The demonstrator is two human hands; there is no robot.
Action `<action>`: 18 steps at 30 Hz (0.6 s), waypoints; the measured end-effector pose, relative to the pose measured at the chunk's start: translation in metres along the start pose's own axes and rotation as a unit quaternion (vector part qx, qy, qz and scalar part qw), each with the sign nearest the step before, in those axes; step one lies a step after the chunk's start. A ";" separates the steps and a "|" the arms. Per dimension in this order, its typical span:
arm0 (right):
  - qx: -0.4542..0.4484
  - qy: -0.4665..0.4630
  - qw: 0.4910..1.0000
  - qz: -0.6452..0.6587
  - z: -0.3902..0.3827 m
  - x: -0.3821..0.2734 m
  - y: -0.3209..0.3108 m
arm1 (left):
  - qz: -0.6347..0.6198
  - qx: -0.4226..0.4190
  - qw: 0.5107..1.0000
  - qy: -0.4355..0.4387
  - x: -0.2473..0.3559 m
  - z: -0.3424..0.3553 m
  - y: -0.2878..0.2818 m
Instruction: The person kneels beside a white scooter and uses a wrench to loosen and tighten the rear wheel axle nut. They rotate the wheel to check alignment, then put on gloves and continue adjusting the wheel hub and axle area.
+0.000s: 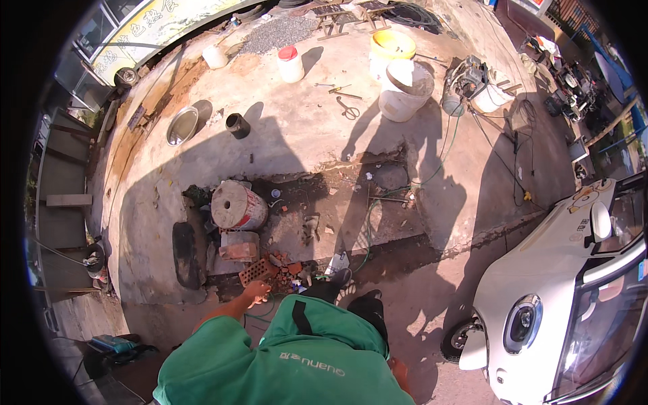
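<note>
Broken ground (287,236), perforated red brick (256,272) just beyond left grip (256,291)

A red-lidded tub (291,69) stands near gravel (278,35), far from a white car (533,283).

Left grip (256,292) near perforated red brick (256,273)

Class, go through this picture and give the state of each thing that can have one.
Left hand: fingers loosely bent, nothing seen in its grip
Right hand: mostly hidden, state unclear
Perforated brick: lying among broken pieces
White container: upright, red lid on
White bucket: upright, open
Black tin: upright, open
Scissors-like tool: lying flat
Green hose or cable: loosely curved
</note>
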State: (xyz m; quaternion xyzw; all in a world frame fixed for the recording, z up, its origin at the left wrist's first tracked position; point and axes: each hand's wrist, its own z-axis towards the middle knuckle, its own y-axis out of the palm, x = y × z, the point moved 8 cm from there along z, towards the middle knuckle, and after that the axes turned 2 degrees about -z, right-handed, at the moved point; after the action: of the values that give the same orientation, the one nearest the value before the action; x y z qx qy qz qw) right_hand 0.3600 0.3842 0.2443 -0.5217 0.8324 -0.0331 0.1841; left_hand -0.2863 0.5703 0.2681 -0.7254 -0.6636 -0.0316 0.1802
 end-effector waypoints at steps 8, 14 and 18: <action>-0.084 -0.071 0.931 -0.348 0.060 -0.129 -0.063 | -0.131 0.076 0.988 -0.038 -0.102 -0.042 0.094; -0.048 -0.080 0.972 -0.217 0.113 -0.357 -0.012 | -0.258 0.098 0.961 -0.036 -0.163 -0.081 0.199; -0.136 -0.126 0.936 -0.301 0.105 -0.469 0.104 | -0.363 0.144 0.915 -0.097 -0.211 -0.108 0.249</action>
State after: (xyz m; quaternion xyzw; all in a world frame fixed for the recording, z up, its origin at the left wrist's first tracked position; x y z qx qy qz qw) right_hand 0.4890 0.8589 0.2482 -0.7675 0.6032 0.0928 0.1959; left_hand -0.0473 0.3231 0.2543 -0.3998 -0.8930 0.0717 0.1940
